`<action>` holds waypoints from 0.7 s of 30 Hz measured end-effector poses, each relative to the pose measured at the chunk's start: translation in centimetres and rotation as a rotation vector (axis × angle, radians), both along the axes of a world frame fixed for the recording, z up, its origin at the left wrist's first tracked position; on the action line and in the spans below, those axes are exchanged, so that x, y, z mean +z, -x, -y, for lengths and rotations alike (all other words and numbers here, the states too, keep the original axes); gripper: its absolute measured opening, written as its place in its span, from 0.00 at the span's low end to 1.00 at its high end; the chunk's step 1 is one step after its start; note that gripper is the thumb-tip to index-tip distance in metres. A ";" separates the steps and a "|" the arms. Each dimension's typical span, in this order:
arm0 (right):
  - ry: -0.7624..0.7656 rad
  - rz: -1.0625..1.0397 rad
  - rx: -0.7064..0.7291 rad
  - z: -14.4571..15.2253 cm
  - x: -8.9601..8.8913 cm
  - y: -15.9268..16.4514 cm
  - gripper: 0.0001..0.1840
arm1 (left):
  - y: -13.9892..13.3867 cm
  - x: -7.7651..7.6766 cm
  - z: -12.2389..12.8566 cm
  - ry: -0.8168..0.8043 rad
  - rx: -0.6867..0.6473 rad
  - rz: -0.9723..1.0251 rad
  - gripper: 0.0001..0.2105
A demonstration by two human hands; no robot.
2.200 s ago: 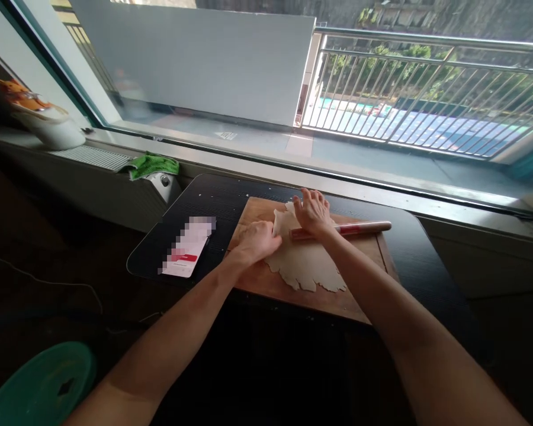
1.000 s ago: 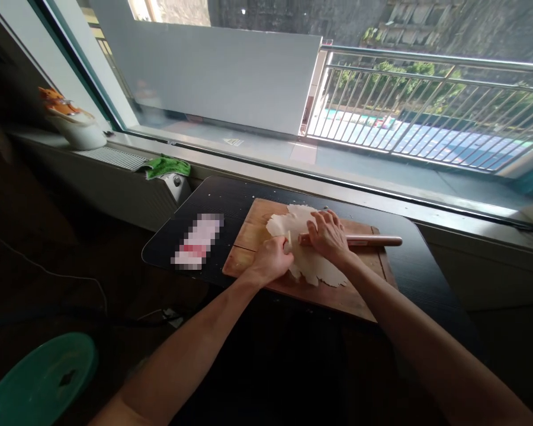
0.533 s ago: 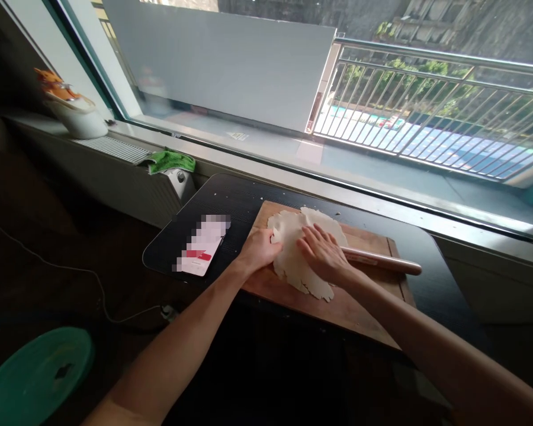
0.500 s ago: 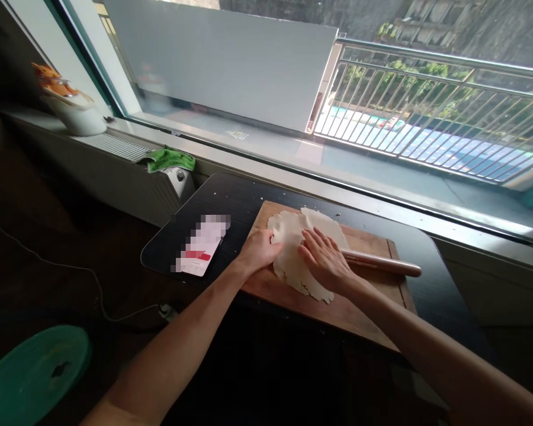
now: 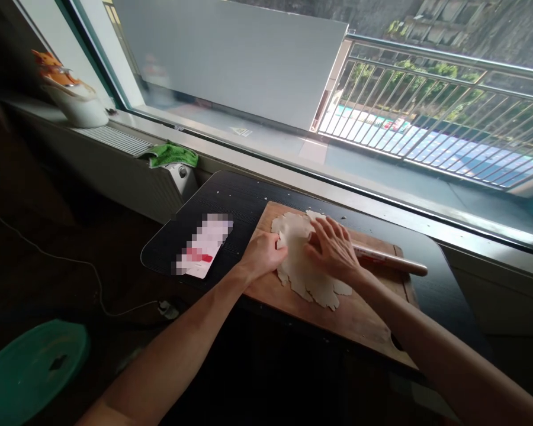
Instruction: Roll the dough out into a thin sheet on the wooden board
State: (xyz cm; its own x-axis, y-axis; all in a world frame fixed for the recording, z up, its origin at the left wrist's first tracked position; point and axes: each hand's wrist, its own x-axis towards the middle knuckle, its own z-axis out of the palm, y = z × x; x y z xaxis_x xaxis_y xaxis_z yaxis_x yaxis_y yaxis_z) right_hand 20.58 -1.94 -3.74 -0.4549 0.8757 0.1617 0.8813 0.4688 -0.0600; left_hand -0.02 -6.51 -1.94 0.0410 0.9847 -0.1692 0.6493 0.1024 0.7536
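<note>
A thin, ragged-edged sheet of pale dough [image 5: 298, 260] lies on a wooden board [image 5: 320, 316]. At its left edge, my left hand [image 5: 263, 253] is closed, with fingers curled against the dough; their tips are hidden. A wooden rolling pin [image 5: 393, 260] lies across the board, its right end sticking out past the board's edge. Over the pin's left part rests my right hand [image 5: 335, 248], palm down with fingers stretched and spread. That hand hides some of the pin and the dough beneath it.
The board sits on a black table [image 5: 217, 192] scattered with small crumbs. A phone [image 5: 206, 248] lies left of it. Behind are a window sill [image 5: 266, 158] and a radiator [image 5: 137, 177] with a green cloth [image 5: 173, 155]. A green basin [image 5: 31, 373] stands lower left.
The right hand has shifted slightly right, together with the rolling pin. The left hand stays at the dough's left edge, and a dough flap now shows below the right hand.
</note>
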 end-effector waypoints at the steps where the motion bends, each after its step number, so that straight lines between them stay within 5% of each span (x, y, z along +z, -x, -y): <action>1: -0.021 -0.006 -0.020 -1.1 0.1 -0.3 0.36 | 0.0 -0.1 -0.1 0.000 -0.004 0.006 0.07; 6: 0.070 -0.075 -0.116 -6.4 0.9 -2.1 0.38 | 0.4 -0.5 -0.2 -0.010 -0.026 0.054 0.07; 13: 0.179 0.052 -0.353 -8.6 1.7 -5.5 0.18 | -0.2 0.5 0.5 -0.027 -0.080 -0.112 0.09; 21: 0.371 -0.037 -0.369 -10.6 3.3 -3.2 0.15 | -0.7 -0.3 0.8 -0.084 -0.016 -0.130 0.04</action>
State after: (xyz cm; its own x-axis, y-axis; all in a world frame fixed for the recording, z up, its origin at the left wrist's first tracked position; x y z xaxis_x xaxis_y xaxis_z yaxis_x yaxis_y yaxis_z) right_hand 23.80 8.67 -0.46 -0.1047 0.9781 -0.1797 0.9780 0.0685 -0.1969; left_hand 0.67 -7.36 -2.24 0.0401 0.9950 -0.0910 0.7429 0.0312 0.6687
